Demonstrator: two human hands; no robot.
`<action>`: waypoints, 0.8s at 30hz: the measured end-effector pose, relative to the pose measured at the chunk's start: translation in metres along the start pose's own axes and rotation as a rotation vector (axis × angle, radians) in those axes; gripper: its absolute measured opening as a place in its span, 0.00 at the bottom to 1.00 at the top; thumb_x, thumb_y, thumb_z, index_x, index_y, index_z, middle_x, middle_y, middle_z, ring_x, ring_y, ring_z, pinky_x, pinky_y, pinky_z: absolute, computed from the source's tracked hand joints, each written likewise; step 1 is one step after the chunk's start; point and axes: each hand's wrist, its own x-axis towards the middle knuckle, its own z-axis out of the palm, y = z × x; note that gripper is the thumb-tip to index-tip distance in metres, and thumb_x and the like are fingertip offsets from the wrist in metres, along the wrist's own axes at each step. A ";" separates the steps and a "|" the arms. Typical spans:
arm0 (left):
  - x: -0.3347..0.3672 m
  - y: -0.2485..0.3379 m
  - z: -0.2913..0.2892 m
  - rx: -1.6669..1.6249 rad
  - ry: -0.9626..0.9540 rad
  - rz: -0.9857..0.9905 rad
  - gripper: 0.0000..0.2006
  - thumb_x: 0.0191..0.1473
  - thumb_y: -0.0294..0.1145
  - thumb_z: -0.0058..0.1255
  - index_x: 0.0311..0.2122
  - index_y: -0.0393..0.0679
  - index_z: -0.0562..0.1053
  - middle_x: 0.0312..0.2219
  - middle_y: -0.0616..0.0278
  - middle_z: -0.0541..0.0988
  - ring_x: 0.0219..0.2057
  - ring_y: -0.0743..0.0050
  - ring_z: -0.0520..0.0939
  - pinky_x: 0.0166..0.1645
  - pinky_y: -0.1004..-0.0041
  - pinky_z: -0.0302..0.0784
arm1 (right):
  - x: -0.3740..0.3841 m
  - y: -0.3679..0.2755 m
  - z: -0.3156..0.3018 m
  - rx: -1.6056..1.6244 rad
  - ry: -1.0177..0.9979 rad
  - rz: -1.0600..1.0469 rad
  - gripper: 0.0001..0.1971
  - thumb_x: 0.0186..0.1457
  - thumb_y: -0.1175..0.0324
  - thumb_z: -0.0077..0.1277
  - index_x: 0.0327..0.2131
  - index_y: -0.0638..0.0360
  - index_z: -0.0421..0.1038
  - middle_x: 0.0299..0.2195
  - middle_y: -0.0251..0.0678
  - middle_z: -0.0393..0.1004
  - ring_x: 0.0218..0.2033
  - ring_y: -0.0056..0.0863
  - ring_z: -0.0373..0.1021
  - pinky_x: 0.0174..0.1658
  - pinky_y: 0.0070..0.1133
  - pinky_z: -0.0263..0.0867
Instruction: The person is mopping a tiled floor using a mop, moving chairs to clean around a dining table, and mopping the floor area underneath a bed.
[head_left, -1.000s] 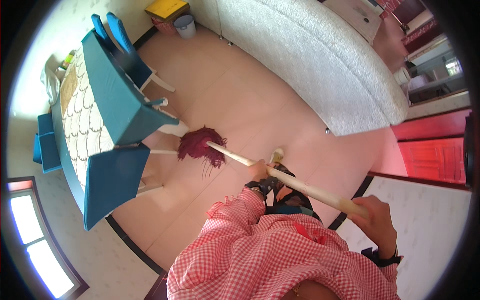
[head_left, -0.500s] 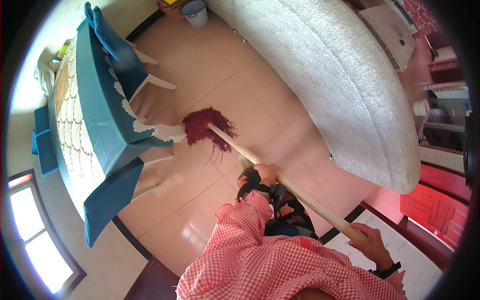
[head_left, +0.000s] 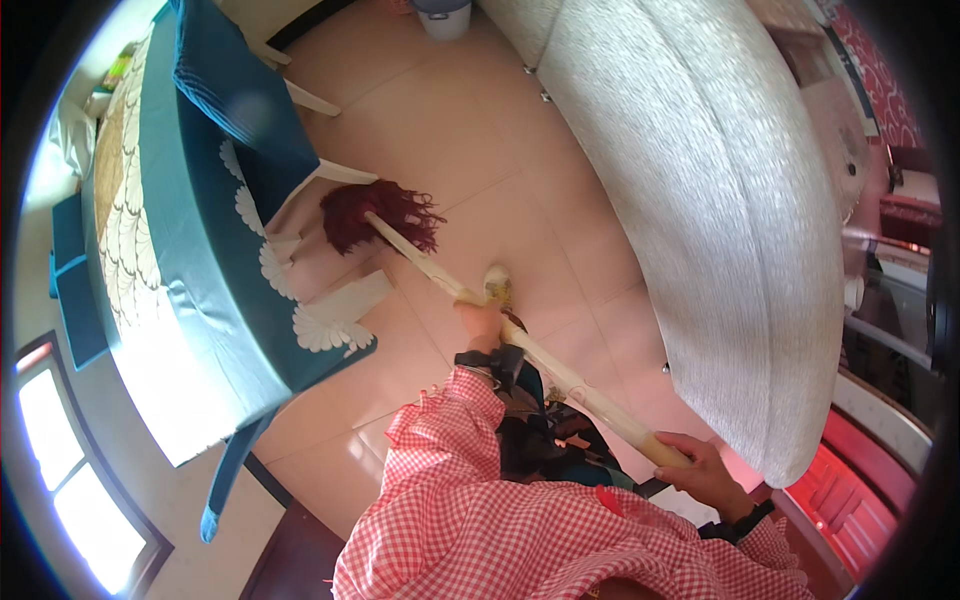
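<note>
A mop with a pale wooden handle (head_left: 575, 383) runs slantwise from the lower right up to its dark red string head (head_left: 352, 214). The strands lie on the tiled floor beside the white leg of a blue chair (head_left: 318, 182), spread out toward the right. My left hand (head_left: 481, 326) is closed round the middle of the handle. Near the handle's top end, my right hand (head_left: 700, 472) grips it with the thumb along the upper side. My shoe (head_left: 498, 287) shows just past my left hand.
A table with a teal and white cloth (head_left: 205, 290) stands at the left, with blue chairs around it. Along the right curves a long silver-grey sofa (head_left: 720, 230). A grey bucket (head_left: 443, 20) stands at the far end, on the pinkish floor tiles (head_left: 480, 140).
The mop head has slid left and away, up to the chair leg. My right hand has moved left and slightly up, my left hand left. The view has shifted forward, and a shoe shows more fully.
</note>
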 end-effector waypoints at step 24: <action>0.052 0.148 -0.016 -0.728 0.124 -0.195 0.15 0.44 0.24 0.42 0.39 0.36 0.56 0.24 0.54 0.67 0.19 0.66 0.72 0.20 0.67 0.71 | 0.048 -0.241 -0.026 -0.519 -0.087 -0.230 0.24 0.40 0.75 0.56 0.45 0.64 0.65 0.40 0.39 0.72 0.39 0.20 0.67 0.43 0.17 0.62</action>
